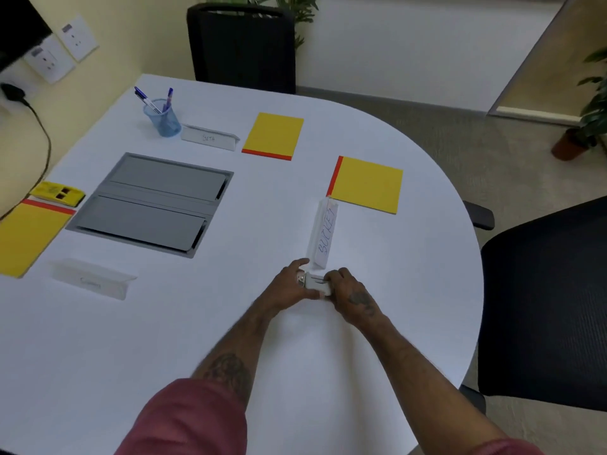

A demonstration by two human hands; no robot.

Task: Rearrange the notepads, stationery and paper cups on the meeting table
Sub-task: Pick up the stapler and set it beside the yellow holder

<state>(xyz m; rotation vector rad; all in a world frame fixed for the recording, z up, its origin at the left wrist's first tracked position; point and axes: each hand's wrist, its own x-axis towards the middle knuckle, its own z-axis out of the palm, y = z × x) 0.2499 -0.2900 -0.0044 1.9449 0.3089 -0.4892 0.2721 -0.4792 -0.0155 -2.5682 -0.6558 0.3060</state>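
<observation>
Notepads lie across the white table: one yellow notepad at the far left beside a yellow stapler box, then a blue pen cup, a second pad and a third. Near the "BUCKET" name card, the left hand and right hand together grip a small white stapler on the tabletop.

Pretty clearly an office meeting room. There's a big white rounded table with a grey flip-up cable hatch sunk into it, black mesh chairs pulled up around, folded name cards (one reads BUCKET), yellow notepads at the seats, a blue pen cup, wall sockets and carpet.
</observation>
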